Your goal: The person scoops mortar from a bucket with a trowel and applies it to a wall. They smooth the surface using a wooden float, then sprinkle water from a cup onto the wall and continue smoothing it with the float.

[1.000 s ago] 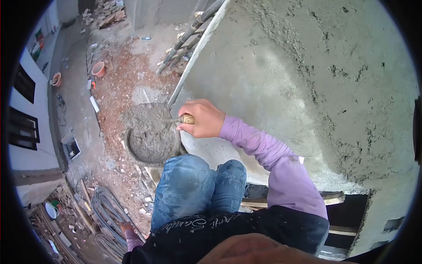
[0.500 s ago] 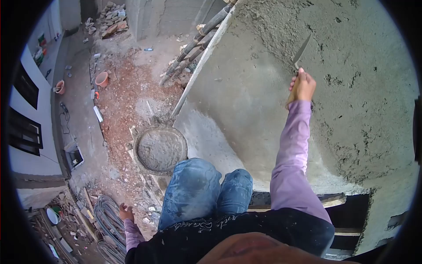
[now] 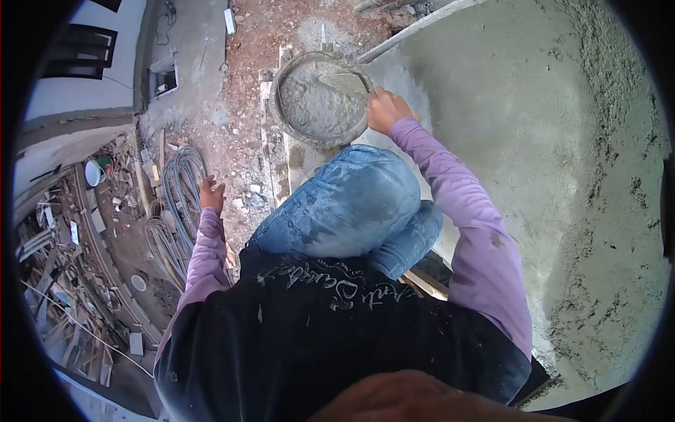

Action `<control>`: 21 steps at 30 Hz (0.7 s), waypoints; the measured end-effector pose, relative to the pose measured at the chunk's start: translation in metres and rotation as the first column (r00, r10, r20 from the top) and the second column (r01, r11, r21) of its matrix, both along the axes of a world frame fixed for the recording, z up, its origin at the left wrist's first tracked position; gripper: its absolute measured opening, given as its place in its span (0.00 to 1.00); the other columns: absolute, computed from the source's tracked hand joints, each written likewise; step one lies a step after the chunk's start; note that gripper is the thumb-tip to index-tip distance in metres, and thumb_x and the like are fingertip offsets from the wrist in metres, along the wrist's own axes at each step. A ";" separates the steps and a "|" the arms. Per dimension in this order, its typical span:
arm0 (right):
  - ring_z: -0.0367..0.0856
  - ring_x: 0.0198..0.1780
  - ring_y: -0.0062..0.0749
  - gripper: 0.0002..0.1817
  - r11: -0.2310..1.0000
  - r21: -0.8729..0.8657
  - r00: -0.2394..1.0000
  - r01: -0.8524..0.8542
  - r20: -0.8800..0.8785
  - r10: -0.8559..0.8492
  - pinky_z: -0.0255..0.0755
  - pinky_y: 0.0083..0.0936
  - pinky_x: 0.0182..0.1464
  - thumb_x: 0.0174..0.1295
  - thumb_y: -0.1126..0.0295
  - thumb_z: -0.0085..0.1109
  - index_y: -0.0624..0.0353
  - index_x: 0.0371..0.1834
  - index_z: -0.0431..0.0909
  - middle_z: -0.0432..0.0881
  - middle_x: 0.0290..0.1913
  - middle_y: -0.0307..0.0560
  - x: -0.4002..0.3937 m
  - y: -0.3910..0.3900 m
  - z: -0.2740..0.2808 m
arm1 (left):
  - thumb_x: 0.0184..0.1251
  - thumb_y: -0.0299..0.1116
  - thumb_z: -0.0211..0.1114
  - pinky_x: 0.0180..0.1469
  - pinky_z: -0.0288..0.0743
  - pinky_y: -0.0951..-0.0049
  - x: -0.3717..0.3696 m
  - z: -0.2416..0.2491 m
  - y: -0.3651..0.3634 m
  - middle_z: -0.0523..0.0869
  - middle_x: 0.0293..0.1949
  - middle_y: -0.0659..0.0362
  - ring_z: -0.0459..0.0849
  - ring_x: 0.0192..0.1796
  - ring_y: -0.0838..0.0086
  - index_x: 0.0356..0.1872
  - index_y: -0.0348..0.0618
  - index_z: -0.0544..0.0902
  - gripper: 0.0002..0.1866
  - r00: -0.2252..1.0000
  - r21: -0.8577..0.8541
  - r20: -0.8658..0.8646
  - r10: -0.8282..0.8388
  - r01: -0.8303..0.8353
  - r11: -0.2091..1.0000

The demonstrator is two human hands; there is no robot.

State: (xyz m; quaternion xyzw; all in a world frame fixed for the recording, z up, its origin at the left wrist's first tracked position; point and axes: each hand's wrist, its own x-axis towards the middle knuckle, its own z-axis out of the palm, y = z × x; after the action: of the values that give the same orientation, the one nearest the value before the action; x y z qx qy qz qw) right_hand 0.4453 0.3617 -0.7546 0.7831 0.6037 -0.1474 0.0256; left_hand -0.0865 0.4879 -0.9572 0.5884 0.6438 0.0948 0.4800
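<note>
My right hand (image 3: 388, 111) is closed round the handle of a trowel, beside the right rim of a round mortar tub (image 3: 275, 116). The trowel's blade (image 3: 343, 84) lies over the wet grey mortar (image 3: 309, 98) inside the tub, partly coated, so its edges blend in. My left hand (image 3: 212, 194) hangs out to the left with the fingers apart and nothing in it. Right of my bent knees spreads a sloping cement surface (image 3: 492, 119), smooth near me and rough with fresh mortar farther right.
Coiled cable or hose (image 3: 184, 186) lies on the ground below my left hand. Scrap wood and debris (image 3: 77, 309) fill the lower left, near a white bucket (image 3: 93, 173). A white wall with dark windows (image 3: 81, 53) stands at upper left. A raised edge (image 3: 415, 32) borders the slope.
My right hand has come down from the rough mortar on the slope to the tub, bringing the trowel's blade into it. My view has tilted down toward my body. The left hand stays free.
</note>
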 end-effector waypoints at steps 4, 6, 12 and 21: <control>0.86 0.42 0.57 0.15 0.996 -0.051 0.933 0.077 -0.347 -0.090 0.80 0.44 0.48 0.54 0.63 0.65 0.66 0.35 0.84 0.85 0.38 0.62 -0.029 0.003 -0.025 | 0.62 0.29 0.69 0.29 0.86 0.67 -0.055 -0.005 -0.036 0.82 0.51 0.50 0.87 0.40 0.66 0.64 0.39 0.73 0.28 0.987 -0.012 -0.160 -0.008 0.006 1.000; 0.86 0.41 0.58 0.17 0.984 -0.066 0.844 0.166 -0.507 -0.176 0.79 0.43 0.47 0.54 0.60 0.66 0.65 0.36 0.85 0.85 0.35 0.64 -0.038 -0.005 -0.026 | 0.62 0.29 0.69 0.27 0.84 0.66 -0.101 -0.031 -0.057 0.84 0.46 0.51 0.86 0.36 0.67 0.62 0.40 0.74 0.26 0.965 0.050 -0.259 -0.028 0.042 0.998; 0.83 0.40 0.59 0.17 0.944 0.199 0.826 0.264 -0.551 -0.115 0.76 0.43 0.45 0.52 0.61 0.71 0.65 0.34 0.83 0.83 0.32 0.60 -0.007 -0.019 0.096 | 0.51 0.23 0.67 0.31 0.82 0.61 -0.147 -0.068 -0.067 0.87 0.41 0.45 0.87 0.35 0.61 0.55 0.34 0.79 0.25 0.929 -0.254 -0.311 0.199 -0.283 0.925; 0.84 0.27 0.28 0.13 0.852 0.423 0.809 0.310 -0.588 -0.002 0.76 0.23 0.29 0.64 0.63 0.67 0.64 0.37 0.83 0.85 0.27 0.44 0.073 0.003 0.401 | 0.57 0.24 0.66 0.18 0.79 0.63 -0.051 -0.073 0.009 0.83 0.42 0.50 0.85 0.29 0.67 0.61 0.41 0.71 0.28 0.968 -0.282 -0.195 0.157 -0.209 0.937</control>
State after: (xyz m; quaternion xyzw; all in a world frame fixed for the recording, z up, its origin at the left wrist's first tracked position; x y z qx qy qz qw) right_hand 0.5184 0.3644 -0.3532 0.7310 0.5315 -0.2137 -0.3709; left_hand -0.1378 0.4964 -1.0307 0.4521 0.7412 -0.0101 0.4961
